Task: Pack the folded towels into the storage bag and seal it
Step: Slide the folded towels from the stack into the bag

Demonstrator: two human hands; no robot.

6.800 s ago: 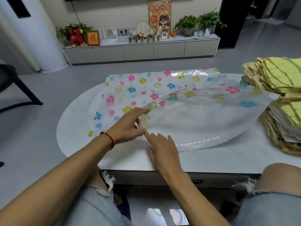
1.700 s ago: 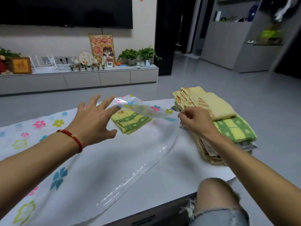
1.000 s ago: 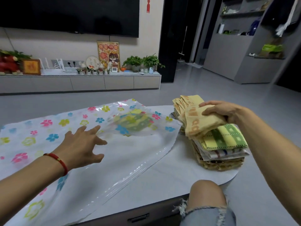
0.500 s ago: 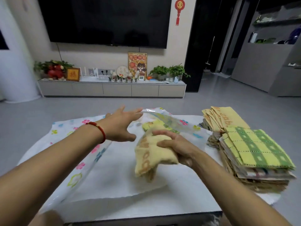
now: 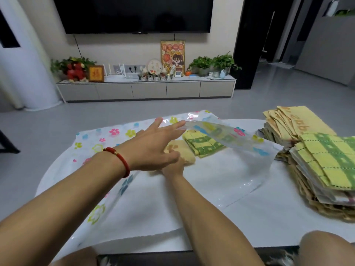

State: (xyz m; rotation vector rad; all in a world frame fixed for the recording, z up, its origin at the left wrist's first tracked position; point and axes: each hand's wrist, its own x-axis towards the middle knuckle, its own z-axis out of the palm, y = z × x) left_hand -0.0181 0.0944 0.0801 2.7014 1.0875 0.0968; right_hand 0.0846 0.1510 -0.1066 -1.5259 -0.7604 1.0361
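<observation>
Storage bag (image 5: 240, 166) flat on table (image 5: 278, 217), mouth toward person, top film raised. Inside, far end: green-checked towel (image 5: 203, 144); yellow towel (image 5: 180, 151) touching its left edge. Left hand (image 5: 153, 148) spread flat, fingers extended under lifted top layer, apparently propping mouth open for access. Right hand (image 5: 172, 167) reaches inside at yellow towel, mostly hidden behind left hand; grip cannot be told. Towel stack (image 5: 317, 162) waits just right of bag. Packing judged early; seal not yet done.
</observation>
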